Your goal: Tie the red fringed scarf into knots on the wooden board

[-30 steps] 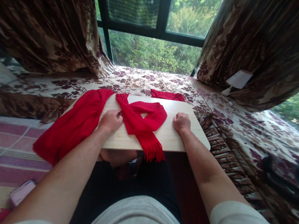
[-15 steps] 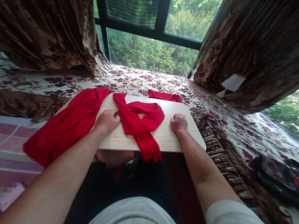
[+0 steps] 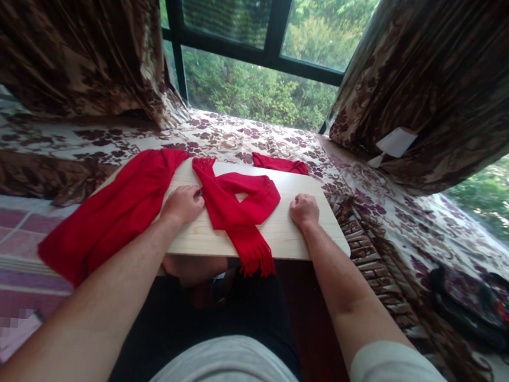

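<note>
A red scarf (image 3: pixel 218 202) lies looped and crossed over itself on a pale wooden table (image 3: pixel 294 242). One fringed end points to the far edge; the other hangs over the near edge. My left hand (image 3: pixel 184 204) rests on the table with curled fingers, between the scarf and a larger red cloth (image 3: pixel 124 203) that drapes off the left side. Whether its fingertips hold anything is hidden. To the right of the scarf, my right hand (image 3: pixel 304 209) rests on the tabletop as a loose fist, apart from the scarf, with nothing seen in it.
Another red cloth (image 3: pixel 280 163) lies just beyond the table's far edge, on the floral-covered ledge (image 3: pixel 228 132). A small white lamp (image 3: pixel 396 143) stands at the right by the curtain (image 3: pixel 460 84). A black bag-like item (image 3: pixel 461 316) lies far right. A striped bedcover (image 3: pixel 5 240) is at left.
</note>
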Demonstrator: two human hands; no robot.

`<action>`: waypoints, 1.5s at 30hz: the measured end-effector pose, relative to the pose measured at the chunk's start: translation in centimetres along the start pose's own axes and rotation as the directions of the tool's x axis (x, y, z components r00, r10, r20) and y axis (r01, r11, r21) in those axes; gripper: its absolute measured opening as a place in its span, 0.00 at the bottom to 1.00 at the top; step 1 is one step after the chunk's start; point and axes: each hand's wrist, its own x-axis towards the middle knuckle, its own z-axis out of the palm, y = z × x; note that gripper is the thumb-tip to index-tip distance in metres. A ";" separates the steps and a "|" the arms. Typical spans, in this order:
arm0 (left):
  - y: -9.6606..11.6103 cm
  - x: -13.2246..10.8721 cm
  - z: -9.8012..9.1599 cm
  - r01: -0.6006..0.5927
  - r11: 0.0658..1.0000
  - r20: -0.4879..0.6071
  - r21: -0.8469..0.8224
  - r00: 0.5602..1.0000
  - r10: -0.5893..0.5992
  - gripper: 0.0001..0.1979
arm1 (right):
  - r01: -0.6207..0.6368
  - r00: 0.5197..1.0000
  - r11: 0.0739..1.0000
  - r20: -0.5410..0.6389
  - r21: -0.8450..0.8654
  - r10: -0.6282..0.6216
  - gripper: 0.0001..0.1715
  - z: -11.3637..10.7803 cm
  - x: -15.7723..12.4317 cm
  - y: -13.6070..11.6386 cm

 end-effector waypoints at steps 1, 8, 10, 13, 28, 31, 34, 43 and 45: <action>0.0 0.0 0.0 0.002 1.000 0.002 0.001 1.000 -0.002 0.16 | 0.001 1.000 1.000 0.008 0.015 -0.002 0.16 -0.3 0.2 -0.2; 0.2 -0.1 -0.2 0.012 1.000 0.016 -0.001 1.000 -0.012 0.16 | 0.349 0.917 0.859 0.053 0.375 -0.396 0.19 -2.6 1.8 -8.2; 0.1 -0.1 -0.3 0.004 1.000 0.016 -0.010 1.000 -0.004 0.16 | 0.452 0.818 0.776 0.144 0.439 -0.557 0.18 -2.9 1.9 -11.5; 0.1 -0.1 -0.3 -0.008 1.000 0.016 -0.024 1.000 0.008 0.18 | 0.586 0.671 0.700 0.240 0.408 -0.701 0.16 -3.2 1.6 -15.0; 0.0 0.0 -0.3 0.020 0.999 0.013 -0.032 1.000 -0.019 0.14 | 0.687 0.623 0.700 0.336 0.196 -0.706 0.12 -3.2 1.8 -16.2; 0.1 -0.1 -0.4 0.015 0.999 0.014 -0.033 1.000 -0.015 0.14 | 0.644 0.696 0.741 0.255 0.190 -0.671 0.13 -3.0 1.5 -16.3; 0.1 -0.1 -0.3 0.016 1.000 0.009 -0.021 1.000 -0.016 0.13 | 0.622 0.758 0.768 0.128 0.155 -0.640 0.13 -2.7 1.8 -15.9; 0.0 -0.1 -0.2 0.018 1.000 0.003 -0.011 1.000 -0.018 0.13 | 0.621 0.709 0.766 0.299 0.164 -0.639 0.15 -1.9 2.8 -15.3; 0.1 -0.1 -0.3 0.011 1.000 0.002 -0.006 1.000 -0.011 0.13 | 0.627 0.710 0.759 0.274 0.174 -0.649 0.15 -2.1 2.5 -15.2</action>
